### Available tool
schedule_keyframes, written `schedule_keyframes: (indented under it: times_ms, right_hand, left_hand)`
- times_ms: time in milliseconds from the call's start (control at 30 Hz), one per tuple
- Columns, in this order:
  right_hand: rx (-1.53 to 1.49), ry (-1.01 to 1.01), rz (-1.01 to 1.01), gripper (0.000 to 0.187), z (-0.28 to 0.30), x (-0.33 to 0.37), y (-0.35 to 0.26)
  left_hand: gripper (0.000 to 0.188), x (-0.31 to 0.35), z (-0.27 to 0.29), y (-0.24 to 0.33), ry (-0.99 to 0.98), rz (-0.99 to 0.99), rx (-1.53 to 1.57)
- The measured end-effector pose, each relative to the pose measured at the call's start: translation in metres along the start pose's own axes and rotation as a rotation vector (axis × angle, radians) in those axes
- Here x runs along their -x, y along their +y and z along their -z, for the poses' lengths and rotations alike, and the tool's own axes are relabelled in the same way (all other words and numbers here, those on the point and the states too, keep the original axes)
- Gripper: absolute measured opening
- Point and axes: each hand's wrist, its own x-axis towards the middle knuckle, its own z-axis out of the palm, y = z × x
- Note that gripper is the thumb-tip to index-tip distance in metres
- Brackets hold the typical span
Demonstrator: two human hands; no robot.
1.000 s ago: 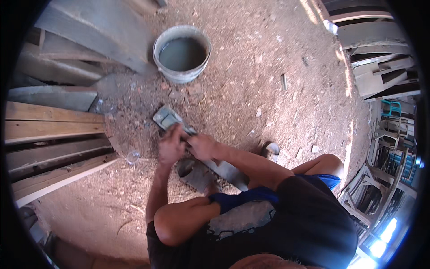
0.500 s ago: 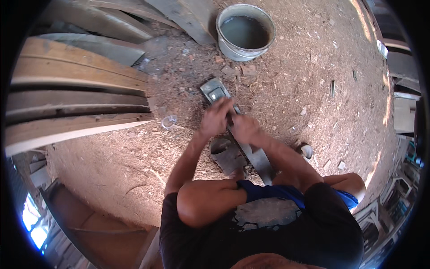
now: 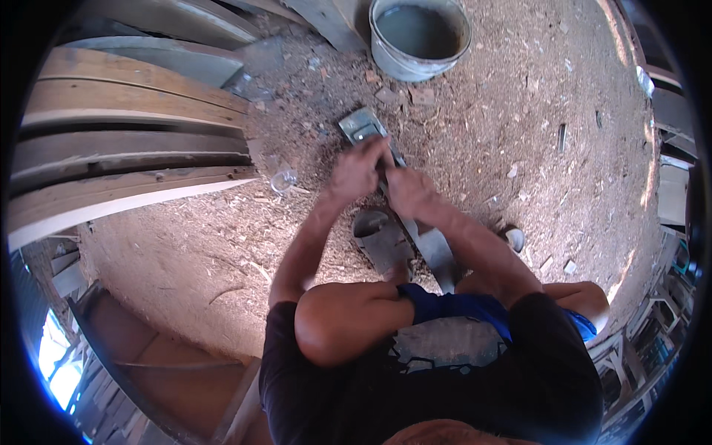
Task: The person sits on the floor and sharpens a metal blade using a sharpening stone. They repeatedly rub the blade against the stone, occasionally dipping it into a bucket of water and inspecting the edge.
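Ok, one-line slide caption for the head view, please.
Left hand and right hand close together over a long grey board, a bucket of murky liquid beyond on littered ground.

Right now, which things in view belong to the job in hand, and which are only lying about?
Apparently in use:
long, narrow grey board, beneath left grip and right grip;
grey rectangular block, at its far end;
possibly the round, whitish bucket of murky liquid.

Apparently lying about:
clear, round, plastic-looking cup;
brown wooden planks, stacked at left;
reddish flat fragments near the bucket.
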Motion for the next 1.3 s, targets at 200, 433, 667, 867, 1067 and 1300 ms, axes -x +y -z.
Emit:
schedule_keyframes:
  times_ms: [200,433,667,867,1067,1300]
  right_hand:
    - [-0.059,-0.246,-0.095,0.038,0.028,0.004,-0.007]
    - [-0.017,-0.301,-0.133,0.029,-0.003,0.035,-0.012]
    - [0.171,-0.186,0.143,0.029,0.05,-0.005,0.001]
    - [0.063,-0.259,-0.087,0.051,-0.036,0.084,0.005]
    - [0.071,-0.186,-0.031,0.044,0.048,-0.03,-0.02]
    - [0.065,-0.209,-0.11,0.033,-0.023,0.078,-0.006]
  left_hand:
    - [0.061,0.0,0.008,0.014,-0.015,0.036,0.184]
    - [0.045,0.042,-0.042,0.005,-0.016,0.004,0.236]
    - [0.063,-0.008,-0.005,-0.015,0.044,-0.01,0.259]
    - [0.039,0.075,-0.061,0.043,0.066,-0.146,0.059]
    - [0.056,-0.029,0.02,-0.015,-0.013,0.059,0.108]
    - [0.05,0.06,-0.05,0.038,0.107,-0.121,0.139]
